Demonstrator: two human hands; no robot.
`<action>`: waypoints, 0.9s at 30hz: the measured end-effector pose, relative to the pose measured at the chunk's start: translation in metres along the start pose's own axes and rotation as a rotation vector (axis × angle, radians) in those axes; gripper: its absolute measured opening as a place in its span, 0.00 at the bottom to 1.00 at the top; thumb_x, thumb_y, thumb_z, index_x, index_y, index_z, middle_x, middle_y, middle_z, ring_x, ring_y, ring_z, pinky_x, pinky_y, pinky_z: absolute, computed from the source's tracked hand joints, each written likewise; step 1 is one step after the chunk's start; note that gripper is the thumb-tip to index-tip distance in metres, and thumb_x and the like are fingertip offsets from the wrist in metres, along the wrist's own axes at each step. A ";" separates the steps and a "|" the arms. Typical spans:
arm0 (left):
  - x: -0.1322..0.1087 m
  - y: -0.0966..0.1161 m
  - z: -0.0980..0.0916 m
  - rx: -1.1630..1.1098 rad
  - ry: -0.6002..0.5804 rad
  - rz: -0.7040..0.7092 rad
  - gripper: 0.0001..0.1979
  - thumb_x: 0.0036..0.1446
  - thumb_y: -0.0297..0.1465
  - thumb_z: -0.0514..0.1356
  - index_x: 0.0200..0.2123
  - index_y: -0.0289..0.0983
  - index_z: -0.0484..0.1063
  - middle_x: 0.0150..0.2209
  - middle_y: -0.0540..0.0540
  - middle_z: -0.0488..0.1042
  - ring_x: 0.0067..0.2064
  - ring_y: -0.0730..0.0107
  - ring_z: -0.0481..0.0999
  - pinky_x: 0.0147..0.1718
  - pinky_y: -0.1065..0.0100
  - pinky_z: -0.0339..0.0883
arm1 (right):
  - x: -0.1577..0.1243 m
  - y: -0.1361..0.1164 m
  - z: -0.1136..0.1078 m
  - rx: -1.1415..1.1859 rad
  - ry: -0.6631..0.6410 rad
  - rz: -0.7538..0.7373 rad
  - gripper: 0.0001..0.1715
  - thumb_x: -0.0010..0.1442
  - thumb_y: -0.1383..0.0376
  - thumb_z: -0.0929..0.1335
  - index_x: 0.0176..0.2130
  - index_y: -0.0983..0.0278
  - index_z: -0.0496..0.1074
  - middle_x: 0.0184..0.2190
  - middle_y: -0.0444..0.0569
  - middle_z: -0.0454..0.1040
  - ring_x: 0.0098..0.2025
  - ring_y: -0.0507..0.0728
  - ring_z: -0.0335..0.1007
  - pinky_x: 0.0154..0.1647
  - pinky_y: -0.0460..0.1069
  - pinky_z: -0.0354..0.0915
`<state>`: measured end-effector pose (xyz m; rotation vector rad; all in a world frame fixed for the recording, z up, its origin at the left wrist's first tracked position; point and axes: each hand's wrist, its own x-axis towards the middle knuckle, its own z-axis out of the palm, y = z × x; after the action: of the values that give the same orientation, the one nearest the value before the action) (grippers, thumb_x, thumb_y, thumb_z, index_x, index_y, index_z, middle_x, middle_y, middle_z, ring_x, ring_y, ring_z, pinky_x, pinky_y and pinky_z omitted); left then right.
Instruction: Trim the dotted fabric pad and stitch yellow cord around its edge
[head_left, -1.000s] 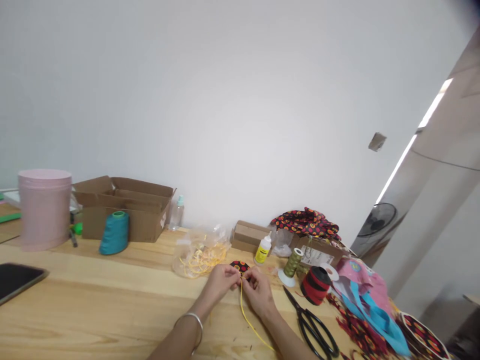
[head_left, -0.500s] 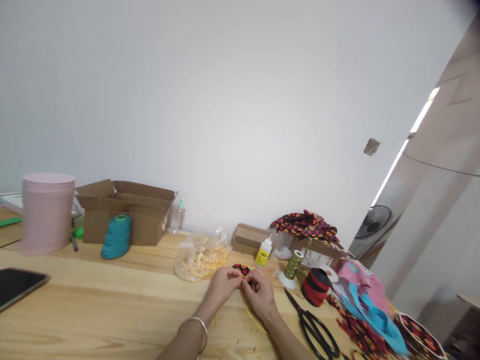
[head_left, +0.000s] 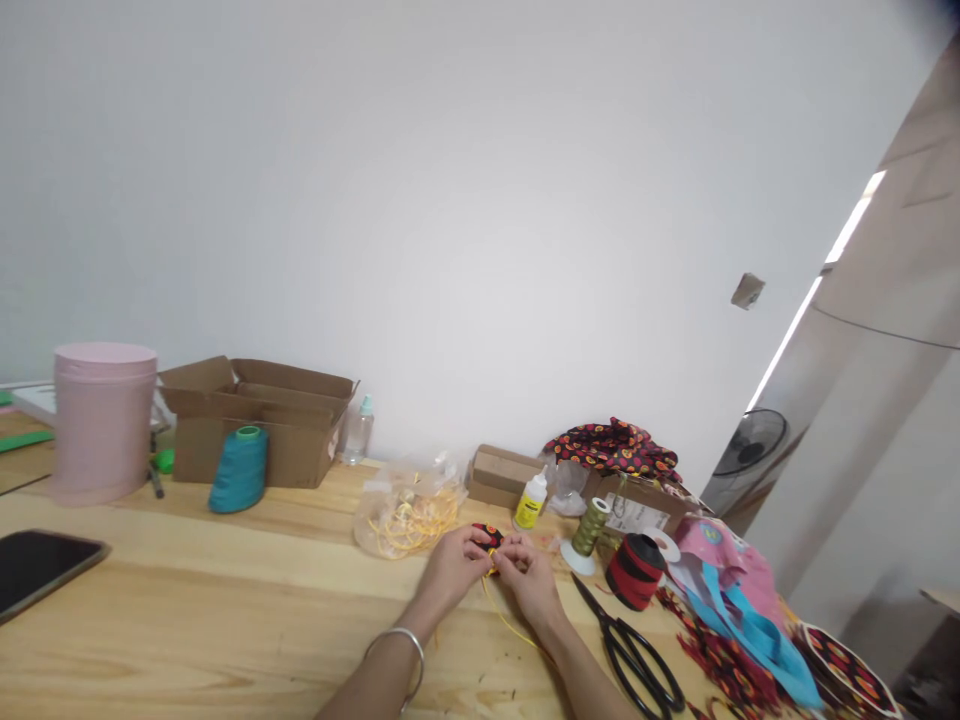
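Note:
A small piece of dark fabric with a red and orange print (head_left: 489,535) is pinched between my two hands above the table. My left hand (head_left: 452,570) grips its left side, thumb and fingers together. On the other side my right hand (head_left: 529,578) has its fingertips closed at the fabric's lower edge, where a bit of yellow cord shows. From there the yellow cord (head_left: 504,618) trails down past my right wrist. The fingers partly cover the fabric, and its full shape is hidden.
Black scissors (head_left: 637,655) lie right of my right arm, near a red-and-black spool (head_left: 636,572) and an olive thread spool (head_left: 589,530). Behind my hands stand a glue bottle (head_left: 531,500) and a bag of yellow cord (head_left: 409,510). A phone (head_left: 45,570) lies far left.
My right fingers have shifted slightly at the fabric, and more of its printed face shows between the hands. The whole view has moved a little.

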<state>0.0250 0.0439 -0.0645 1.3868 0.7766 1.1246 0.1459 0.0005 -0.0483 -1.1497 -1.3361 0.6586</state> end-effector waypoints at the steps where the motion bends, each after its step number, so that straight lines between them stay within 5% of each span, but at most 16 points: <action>1: 0.000 0.000 0.000 0.002 0.010 -0.009 0.11 0.34 0.24 0.61 0.27 0.32 0.69 0.18 0.50 0.72 0.23 0.69 0.72 0.25 0.70 0.63 | 0.001 0.003 -0.001 0.036 0.018 0.007 0.06 0.39 0.66 0.69 0.16 0.65 0.72 0.23 0.46 0.64 0.29 0.55 0.60 0.31 0.49 0.57; 6: 0.001 0.002 -0.001 0.028 0.092 -0.043 0.09 0.32 0.23 0.61 0.24 0.33 0.69 0.17 0.51 0.72 0.24 0.68 0.72 0.25 0.70 0.63 | -0.002 -0.011 -0.020 0.290 0.130 -0.003 0.11 0.45 0.59 0.64 0.20 0.62 0.70 0.23 0.44 0.64 0.28 0.54 0.61 0.33 0.51 0.60; 10: 0.001 0.002 -0.001 0.029 0.099 -0.053 0.09 0.32 0.22 0.60 0.24 0.33 0.69 0.17 0.51 0.73 0.24 0.68 0.72 0.24 0.71 0.63 | -0.016 -0.076 -0.061 0.877 0.037 -0.116 0.15 0.49 0.58 0.64 0.15 0.59 0.67 0.24 0.43 0.66 0.33 0.54 0.64 0.40 0.54 0.59; 13: 0.000 0.004 -0.001 0.020 0.091 -0.058 0.09 0.33 0.23 0.60 0.25 0.32 0.70 0.18 0.49 0.73 0.23 0.69 0.72 0.24 0.71 0.63 | -0.020 -0.117 -0.087 1.163 -0.077 -0.379 0.23 0.51 0.52 0.62 0.11 0.56 0.68 0.13 0.38 0.62 0.19 0.47 0.59 0.30 0.47 0.61; 16: -0.001 0.007 -0.001 0.014 0.091 -0.050 0.09 0.33 0.24 0.60 0.25 0.32 0.70 0.19 0.48 0.74 0.23 0.68 0.72 0.24 0.71 0.62 | -0.008 -0.114 -0.083 0.880 -0.080 -0.306 0.22 0.49 0.49 0.63 0.13 0.57 0.69 0.12 0.38 0.61 0.16 0.47 0.56 0.24 0.45 0.59; 18: -0.002 0.008 0.000 0.010 0.094 -0.035 0.09 0.34 0.24 0.59 0.25 0.32 0.70 0.19 0.48 0.74 0.24 0.68 0.72 0.25 0.71 0.63 | 0.004 -0.089 -0.063 0.354 -0.042 -0.074 0.20 0.43 0.48 0.66 0.17 0.60 0.71 0.16 0.41 0.66 0.20 0.50 0.59 0.24 0.46 0.58; 22: -0.002 0.009 -0.001 0.005 0.080 -0.011 0.09 0.32 0.22 0.59 0.25 0.32 0.70 0.19 0.49 0.73 0.24 0.68 0.73 0.26 0.70 0.64 | 0.013 -0.022 -0.014 -0.128 -0.077 0.077 0.16 0.32 0.59 0.73 0.24 0.65 0.74 0.18 0.43 0.69 0.20 0.50 0.59 0.20 0.44 0.54; 27: -0.001 0.009 -0.001 0.030 0.071 -0.010 0.09 0.32 0.24 0.60 0.25 0.32 0.70 0.19 0.49 0.73 0.25 0.67 0.72 0.25 0.69 0.65 | 0.004 0.019 0.004 -0.192 -0.176 0.137 0.19 0.47 0.54 0.66 0.25 0.68 0.73 0.12 0.41 0.64 0.13 0.47 0.54 0.13 0.42 0.48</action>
<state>0.0227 0.0414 -0.0563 1.3729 0.8539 1.1636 0.1477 0.0115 -0.0649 -1.3726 -1.5040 0.7569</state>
